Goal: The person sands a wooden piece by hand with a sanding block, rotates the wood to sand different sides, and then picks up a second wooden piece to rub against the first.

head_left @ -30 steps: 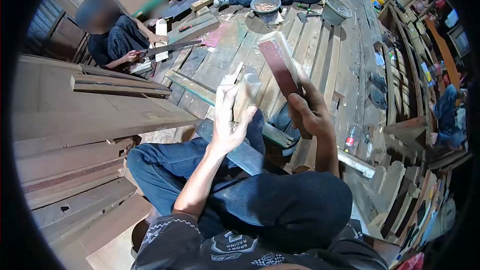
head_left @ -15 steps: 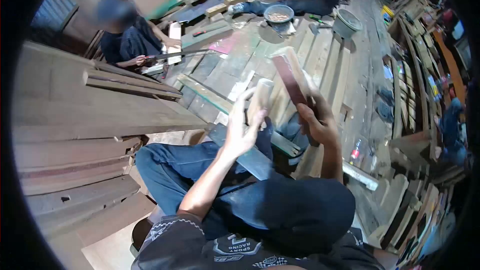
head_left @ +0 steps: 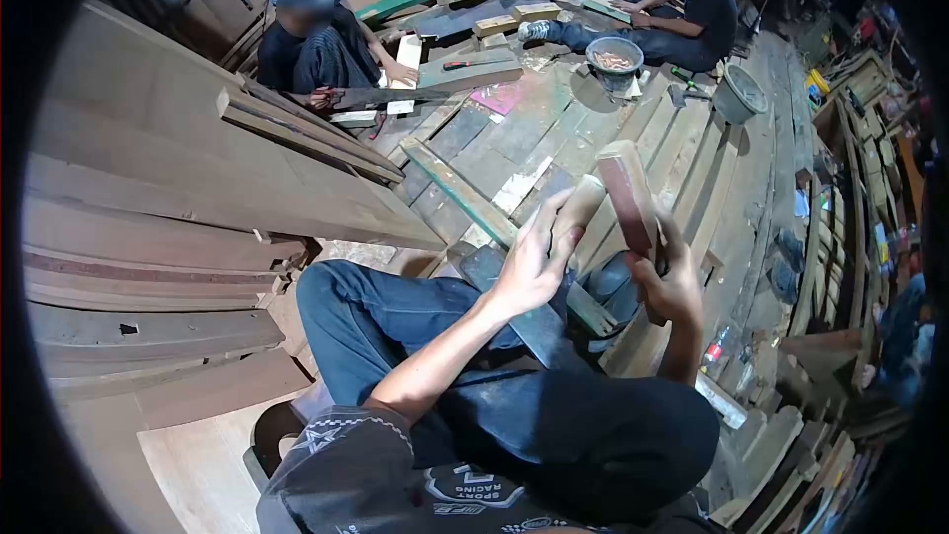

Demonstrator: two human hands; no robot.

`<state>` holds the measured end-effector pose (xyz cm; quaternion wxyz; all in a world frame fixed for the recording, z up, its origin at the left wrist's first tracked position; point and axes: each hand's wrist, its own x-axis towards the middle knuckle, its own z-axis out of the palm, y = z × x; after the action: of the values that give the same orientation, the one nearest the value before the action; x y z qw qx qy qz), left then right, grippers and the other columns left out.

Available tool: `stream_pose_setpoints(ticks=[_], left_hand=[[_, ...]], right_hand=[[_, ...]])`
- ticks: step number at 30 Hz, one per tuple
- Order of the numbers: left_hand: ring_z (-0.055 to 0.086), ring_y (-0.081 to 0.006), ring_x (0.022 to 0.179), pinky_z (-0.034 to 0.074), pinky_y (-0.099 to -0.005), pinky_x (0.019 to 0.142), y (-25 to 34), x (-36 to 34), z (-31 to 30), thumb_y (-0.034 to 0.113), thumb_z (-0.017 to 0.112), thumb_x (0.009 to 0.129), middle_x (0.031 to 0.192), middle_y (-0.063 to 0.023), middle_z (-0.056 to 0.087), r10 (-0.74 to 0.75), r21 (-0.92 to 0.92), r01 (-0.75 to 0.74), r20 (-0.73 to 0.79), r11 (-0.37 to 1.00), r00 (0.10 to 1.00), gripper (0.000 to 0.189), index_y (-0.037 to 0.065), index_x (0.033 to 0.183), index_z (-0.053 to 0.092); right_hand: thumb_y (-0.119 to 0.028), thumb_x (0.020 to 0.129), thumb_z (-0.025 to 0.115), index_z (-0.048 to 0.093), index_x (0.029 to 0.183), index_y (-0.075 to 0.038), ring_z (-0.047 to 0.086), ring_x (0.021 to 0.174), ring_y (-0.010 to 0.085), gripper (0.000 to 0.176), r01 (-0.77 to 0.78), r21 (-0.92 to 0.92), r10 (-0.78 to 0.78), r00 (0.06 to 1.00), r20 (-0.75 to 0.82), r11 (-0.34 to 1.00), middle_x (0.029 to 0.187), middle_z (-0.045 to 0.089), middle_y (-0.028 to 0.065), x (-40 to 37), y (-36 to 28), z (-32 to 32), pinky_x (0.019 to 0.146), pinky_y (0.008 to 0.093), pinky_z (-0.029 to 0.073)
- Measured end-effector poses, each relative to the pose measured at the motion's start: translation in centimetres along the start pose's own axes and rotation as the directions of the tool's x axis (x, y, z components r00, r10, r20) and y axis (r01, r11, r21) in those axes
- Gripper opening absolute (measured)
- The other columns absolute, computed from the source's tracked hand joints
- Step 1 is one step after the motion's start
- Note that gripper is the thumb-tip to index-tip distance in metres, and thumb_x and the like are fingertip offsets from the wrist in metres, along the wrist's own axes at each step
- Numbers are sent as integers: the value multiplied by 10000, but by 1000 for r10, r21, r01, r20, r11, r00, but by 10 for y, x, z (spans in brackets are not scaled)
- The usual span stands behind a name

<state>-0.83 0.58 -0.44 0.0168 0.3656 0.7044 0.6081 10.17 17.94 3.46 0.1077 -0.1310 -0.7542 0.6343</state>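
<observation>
The plank floor (head_left: 544,119) spreads across the middle of the scene, lower in view than half a second ago. At far right, a seated person (head_left: 710,20) now shows with the head included, which was cut off before; at far left, another person (head_left: 331,54) holds a saw (head_left: 381,97) across a pale board (head_left: 405,59). A dark board (head_left: 544,326) lies over the wearer's lap. The left hand (head_left: 534,262) grasps a pale wood piece (head_left: 585,200), thumb on its near side. To its right, the right hand (head_left: 672,282) grips a block (head_left: 625,188), its dark red face turned left. The gap between their upper ends is narrower than a second ago; whether they touch, I cannot tell.
</observation>
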Motion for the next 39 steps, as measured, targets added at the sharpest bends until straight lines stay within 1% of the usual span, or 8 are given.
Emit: stream_pose_setpoints(ticks=[3, 11, 18, 23, 26, 32, 35, 39], left_hand=[[541, -374, 1207, 406, -418, 1019, 5, -1, 1, 212, 509, 992, 1260, -257, 560, -119, -58, 118, -13, 991, 993, 413, -10, 1336, 456], [504, -425, 1231, 391, -428, 1036, 8, -6, 4, 162, 508, 989, 1303, -283, 515, -44, 95, 36, 88, 995, 995, 435, -21, 1371, 411], [554, -381, 1167, 421, -424, 991, 4, -1, 3, 192, 517, 986, 1220, -266, 560, -173, 7, 173, 21, 985, 985, 437, -33, 1351, 428], [547, -421, 1144, 416, -434, 995, 11, -9, 8, 148, 505, 981, 1235, -268, 544, 75, 196, -99, 124, 976, 989, 404, -32, 1336, 440], [555, -402, 1145, 425, -425, 983, 8, -6, 4, 142, 527, 970, 1210, -265, 560, -104, 149, 86, 120, 985, 987, 400, -41, 1318, 450], [578, -426, 1044, 465, -444, 891, 14, -4, 5, 145, 560, 949, 1120, -249, 575, 78, 221, -108, 142, 969, 987, 379, -14, 1281, 470], [593, -393, 1066, 465, -425, 919, 30, -4, 8, 156, 589, 939, 1149, -242, 593, 46, 128, -78, 236, 989, 971, 401, -9, 1289, 487], [603, -407, 1049, 469, -419, 907, 20, -1, 7, 158, 558, 950, 1144, -258, 611, -14, 20, 10, 193, 1000, 981, 363, -18, 1263, 513]], right_hand=[[-99, 854, 661, 416, 1433, -93, 519, 588, 87, 629, 80, -165, -74, 996, 43, 983, 799, 591, 23, -1, 7, -3, 480, 255, 410], [-104, 890, 657, 425, 1424, -75, 572, 807, 139, 583, -117, -119, 119, 993, 10, 986, 924, 625, 63, -4, -6, -5, 742, 301, 479], [-93, 906, 614, 359, 1477, -79, 495, 622, 78, 626, 240, -239, -203, 965, 168, 941, 884, 577, 23, 1, 9, -2, 527, 246, 415], [-95, 911, 613, 376, 1464, -79, 507, 623, 79, 602, 114, -125, -108, 993, 57, 986, 864, 587, 18, -3, 2, -5, 522, 248, 419], [-103, 916, 612, 374, 1462, -80, 511, 610, 78, 596, 141, -174, -126, 988, 94, 975, 839, 584, 17, -1, 8, -6, 512, 249, 420], [-137, 911, 629, 391, 1420, -26, 615, 755, 193, 573, 165, -213, -155, 986, 66, 963, 884, 642, 154, -2, 0, -11, 706, 334, 486], [-194, 944, 621, 483, 1382, -65, 565, 696, 111, 476, 94, -430, -105, 995, -2, 898, 908, 636, 39, 6, 45, -28, 667, 303, 482], [-185, 966, 607, 335, 1482, -44, 587, 692, 106, 600, 58, -100, -67, 994, -82, 993, 980, 633, 67, 5, 29, -17, 646, 275, 482]])
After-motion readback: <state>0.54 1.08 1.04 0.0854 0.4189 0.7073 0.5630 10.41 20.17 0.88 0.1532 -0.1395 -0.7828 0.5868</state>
